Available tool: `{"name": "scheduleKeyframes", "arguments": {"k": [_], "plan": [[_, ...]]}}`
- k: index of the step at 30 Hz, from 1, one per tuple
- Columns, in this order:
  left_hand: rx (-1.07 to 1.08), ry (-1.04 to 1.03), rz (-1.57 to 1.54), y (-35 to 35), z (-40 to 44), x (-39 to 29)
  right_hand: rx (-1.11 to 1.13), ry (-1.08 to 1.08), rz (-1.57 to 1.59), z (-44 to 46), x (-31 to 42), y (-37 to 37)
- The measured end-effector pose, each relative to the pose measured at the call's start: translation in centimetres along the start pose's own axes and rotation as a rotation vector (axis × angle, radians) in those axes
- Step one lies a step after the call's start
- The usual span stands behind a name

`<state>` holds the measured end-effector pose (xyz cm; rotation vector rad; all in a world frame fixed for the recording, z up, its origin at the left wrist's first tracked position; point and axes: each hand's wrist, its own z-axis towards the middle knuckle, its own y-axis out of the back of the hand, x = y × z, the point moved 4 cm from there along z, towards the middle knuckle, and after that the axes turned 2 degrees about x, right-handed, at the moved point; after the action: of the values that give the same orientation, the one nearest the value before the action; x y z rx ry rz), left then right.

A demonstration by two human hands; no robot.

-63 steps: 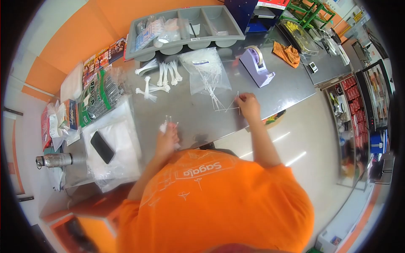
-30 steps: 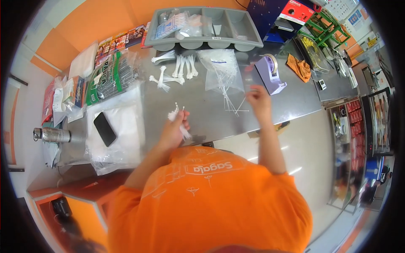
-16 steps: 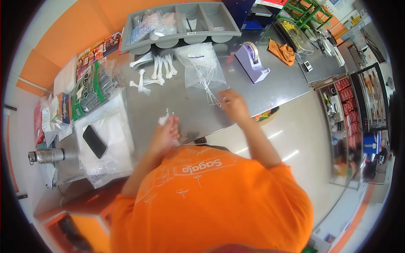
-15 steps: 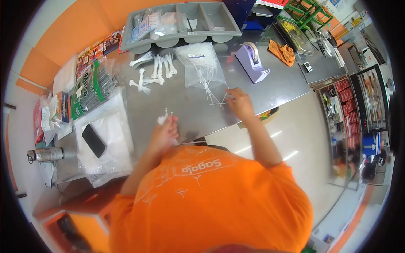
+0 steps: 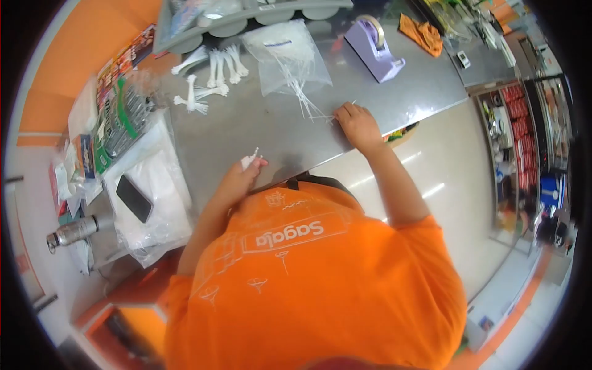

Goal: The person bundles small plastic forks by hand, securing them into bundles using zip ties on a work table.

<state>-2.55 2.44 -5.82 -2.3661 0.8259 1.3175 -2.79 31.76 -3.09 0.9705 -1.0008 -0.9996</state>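
My left hand (image 5: 240, 177) is closed around a small bunch of white cable ties (image 5: 248, 161), whose heads stick up past the fingers near the table's front edge. Over the steel table (image 5: 246, 132), my right hand (image 5: 359, 126) has its fingers bent together at the ends of loose cable ties (image 5: 302, 102). A thin white tip shows by those fingers. The loose ties spill from a clear plastic bag (image 5: 290, 55) that lies behind them. Several gathered bundles of cable ties (image 5: 217, 66) rest to the left of the bag.
A lilac tape dispenser (image 5: 376, 52) stands right of the bag, with an orange cloth (image 5: 421, 34) beyond. On the left are a phone (image 5: 134, 198) on plastic-wrapped white sheets (image 5: 163, 213), a metal bottle (image 5: 74, 231) and a green-labelled pack (image 5: 123, 120). A grey divided tray (image 5: 246, 23) sits behind.
The camera view has tilted down, so the table's things sit higher. My right hand has shifted slightly and its fingers now bend down near the tie ends. My left hand still holds its bunch.
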Motion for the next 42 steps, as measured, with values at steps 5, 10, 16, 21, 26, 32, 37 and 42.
{"name": "scheduleKeyframes", "arguments": {"k": [5,10,16,21,26,32,37,42], "plan": [[-0.039,0.098,-0.338,-0.2,-0.6,0.2,-0.004,0.103,-0.315,-0.1,-0.1,0.0],[-0.019,0.128,-0.278,0.1,-0.3,0.7,0.066,0.000,-0.286,-0.5,-0.2,0.6],[-0.109,0.023,-0.336,-1.0,0.0,0.5,-0.092,-0.186,0.022,-4.1,-0.2,4.1],[-0.196,-0.137,-0.490,-8.7,-1.0,-2.7,-0.044,-0.440,0.855,-8.5,2.2,5.6],[-0.142,-0.262,-0.636,-18.0,-0.9,-5.4,0.159,-0.508,1.646,-12.6,4.7,5.7],[-0.138,-0.284,-0.682,-25.6,1.0,-3.6,0.196,-0.561,1.511,-18.4,0.3,5.6],[-0.124,-0.222,-0.759,-28.3,0.5,-2.4,0.276,-0.533,1.486,-20.7,-2.3,6.3],[-0.232,-0.027,-1.013,-28.4,-0.2,-1.3,0.306,-0.494,1.805,-21.1,-4.1,7.4]]}}
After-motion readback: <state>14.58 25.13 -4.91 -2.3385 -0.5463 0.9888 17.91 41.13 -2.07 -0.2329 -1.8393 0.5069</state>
